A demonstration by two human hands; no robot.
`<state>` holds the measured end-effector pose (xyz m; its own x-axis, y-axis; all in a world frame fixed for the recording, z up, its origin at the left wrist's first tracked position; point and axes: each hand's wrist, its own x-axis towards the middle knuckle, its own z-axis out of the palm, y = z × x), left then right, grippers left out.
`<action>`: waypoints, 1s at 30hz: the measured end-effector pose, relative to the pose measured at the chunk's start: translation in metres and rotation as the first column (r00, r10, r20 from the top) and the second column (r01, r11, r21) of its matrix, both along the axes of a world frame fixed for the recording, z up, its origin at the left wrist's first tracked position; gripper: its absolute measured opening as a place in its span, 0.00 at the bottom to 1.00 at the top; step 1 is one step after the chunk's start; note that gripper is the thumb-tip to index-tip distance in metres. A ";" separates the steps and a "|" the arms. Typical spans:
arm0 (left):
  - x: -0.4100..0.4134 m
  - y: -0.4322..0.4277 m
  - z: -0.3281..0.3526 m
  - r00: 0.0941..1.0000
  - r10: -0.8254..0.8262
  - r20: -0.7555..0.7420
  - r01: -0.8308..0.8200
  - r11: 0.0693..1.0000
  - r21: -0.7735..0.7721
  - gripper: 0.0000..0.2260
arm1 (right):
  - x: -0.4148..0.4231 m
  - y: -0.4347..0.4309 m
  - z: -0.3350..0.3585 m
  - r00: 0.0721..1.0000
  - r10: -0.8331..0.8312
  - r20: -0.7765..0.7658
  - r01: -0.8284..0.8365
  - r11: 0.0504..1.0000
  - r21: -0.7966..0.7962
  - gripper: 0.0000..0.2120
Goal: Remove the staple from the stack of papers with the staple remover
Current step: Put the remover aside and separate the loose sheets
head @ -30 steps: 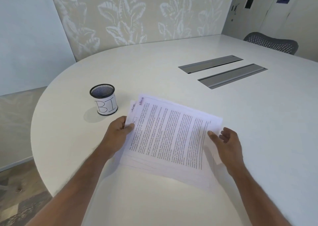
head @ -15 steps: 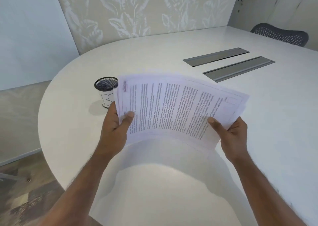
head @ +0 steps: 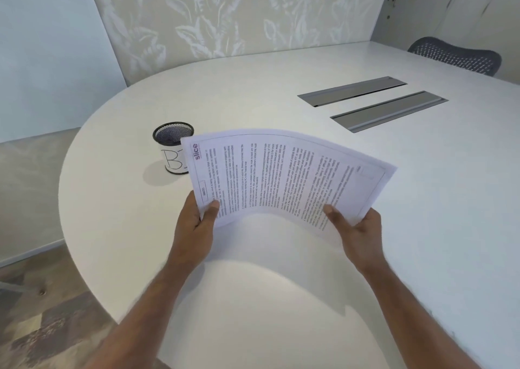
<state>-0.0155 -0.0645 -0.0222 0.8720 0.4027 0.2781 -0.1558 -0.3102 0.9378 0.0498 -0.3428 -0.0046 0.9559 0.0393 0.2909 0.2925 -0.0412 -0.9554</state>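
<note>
A stack of printed papers [head: 284,174] with a purple "slice" logo at its left end is held up above the white table [head: 422,200], bowed upward in the middle. My left hand [head: 197,225] grips the stack's near left corner, thumb on top. At the near right corner my right hand [head: 356,228] holds it the same way. No staple can be made out on the sheets, and no staple remover is in view.
A black mesh pen cup [head: 174,147] labelled "B1" stands on the table just behind the papers' left end. Two grey cable hatches [head: 371,102] sit further back on the right. A mesh chair back [head: 455,55] is at the far right edge.
The papers were lying on the table a second ago; both hands have lifted them off it, and the sheets are squared into a neater stack now.
</note>
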 end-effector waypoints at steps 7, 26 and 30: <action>0.001 0.021 0.058 0.995 -0.104 -0.012 0.104 0.968 0.230 0.13 | 0.021 -0.027 0.061 0.947 -0.129 0.295 0.128 0.992 0.024 0.19; 0.016 0.002 0.173 0.861 -0.193 0.470 0.291 0.946 -0.144 0.13 | 0.021 -0.001 0.110 0.940 0.247 0.233 -0.249 0.968 -0.020 0.07; 0.018 -0.025 0.133 0.909 -0.137 0.394 0.213 0.964 -0.157 0.09 | 0.010 0.017 0.076 0.961 0.201 0.189 -0.222 0.971 0.092 0.07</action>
<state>0.0020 -0.0896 0.1110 0.7788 0.3324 0.5320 -0.5438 -0.0650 0.8367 0.0601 -0.3258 0.0715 0.8618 0.1928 0.4691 0.4482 0.1435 -0.8824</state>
